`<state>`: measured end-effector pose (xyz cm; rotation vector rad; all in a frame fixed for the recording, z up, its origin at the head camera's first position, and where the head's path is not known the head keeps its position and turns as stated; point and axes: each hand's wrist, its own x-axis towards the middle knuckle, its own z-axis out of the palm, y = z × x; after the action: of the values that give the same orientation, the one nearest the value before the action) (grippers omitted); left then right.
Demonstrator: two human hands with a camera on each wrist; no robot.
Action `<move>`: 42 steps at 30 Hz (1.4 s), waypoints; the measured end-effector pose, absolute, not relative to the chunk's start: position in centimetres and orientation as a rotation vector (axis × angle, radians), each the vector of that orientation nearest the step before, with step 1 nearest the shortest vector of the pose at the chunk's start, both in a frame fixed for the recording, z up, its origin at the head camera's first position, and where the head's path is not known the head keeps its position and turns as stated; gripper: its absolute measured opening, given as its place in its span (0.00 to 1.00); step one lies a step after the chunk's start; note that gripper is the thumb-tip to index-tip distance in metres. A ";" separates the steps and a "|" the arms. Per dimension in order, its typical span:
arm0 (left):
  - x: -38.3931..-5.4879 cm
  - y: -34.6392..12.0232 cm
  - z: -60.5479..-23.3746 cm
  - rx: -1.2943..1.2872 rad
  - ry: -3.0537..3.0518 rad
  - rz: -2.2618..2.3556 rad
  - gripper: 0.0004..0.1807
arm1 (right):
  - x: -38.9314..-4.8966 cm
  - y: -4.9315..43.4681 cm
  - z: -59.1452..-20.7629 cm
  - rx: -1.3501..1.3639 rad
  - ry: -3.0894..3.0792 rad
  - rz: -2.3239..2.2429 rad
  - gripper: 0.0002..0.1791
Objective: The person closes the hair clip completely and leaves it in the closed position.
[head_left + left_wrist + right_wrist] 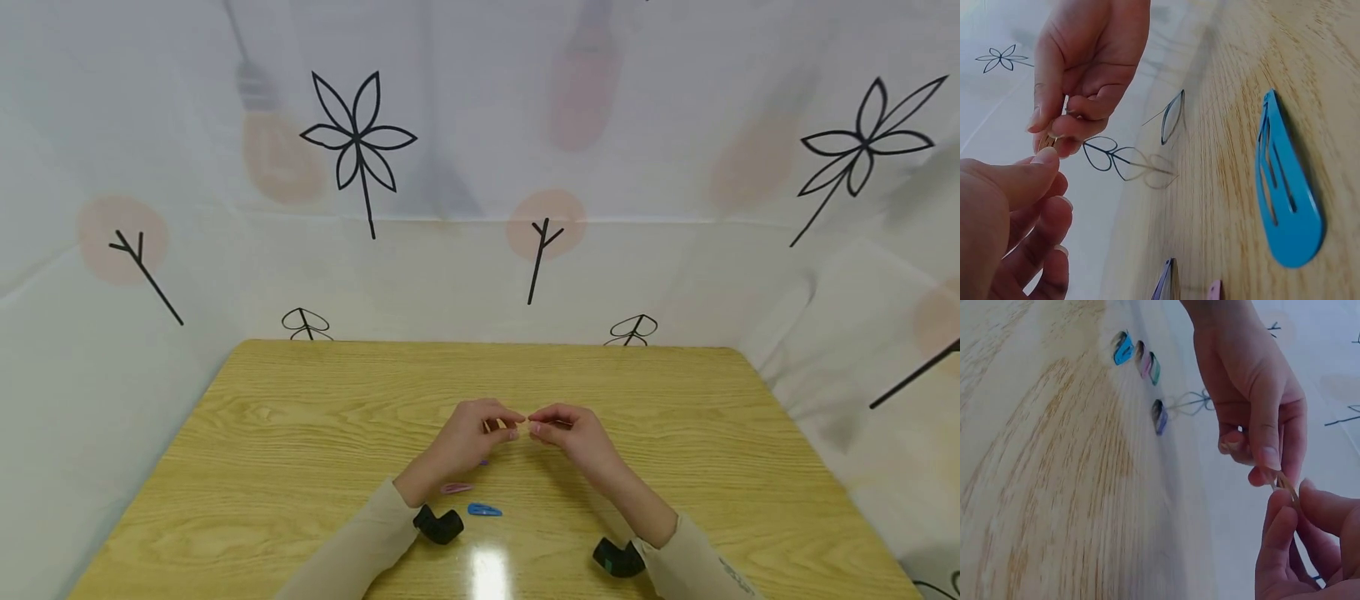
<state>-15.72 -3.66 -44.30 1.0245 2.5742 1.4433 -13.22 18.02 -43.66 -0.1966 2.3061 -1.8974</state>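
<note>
Both hands meet above the table. Thumb and fingertips of my left hand [471,429] pinch one end of a small orange-brown snap hair clip [1287,487], and my right hand [581,437] pinches the other end. The fingertips cover much of that clip [1049,139]. Nearest below the left wrist lies a blue hair clip [484,509], seen large in the left wrist view. Beside it are a pink hair clip [457,488] and a purple hair clip [1159,417], partly hidden by the left hand in the head view. A green hair clip [1154,368] lies next to the pink one.
The wood-grain table [300,433] stands against a white cloth backdrop [450,275] printed with plants and bulbs. A black wrist mount [438,526] hangs at the left cuff, and another black mount [618,557] at the right cuff.
</note>
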 end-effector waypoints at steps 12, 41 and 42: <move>-15.6 -3.5 -44.3 0.958 2.565 1.438 0.13 | -13.0 18.2 -43.9 -0.328 2.304 -1.897 0.12; -15.4 -4.2 -44.6 0.921 2.457 1.504 0.11 | -12.5 18.0 -44.1 -0.324 2.316 -1.836 0.11; -15.4 -4.2 -44.6 0.927 2.452 1.508 0.11 | -12.4 18.0 -44.1 -0.323 2.313 -1.832 0.11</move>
<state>-15.38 -4.20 -44.64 0.9271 2.4517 1.5080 -12.42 17.99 -44.06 -0.3233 2.3133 -1.8318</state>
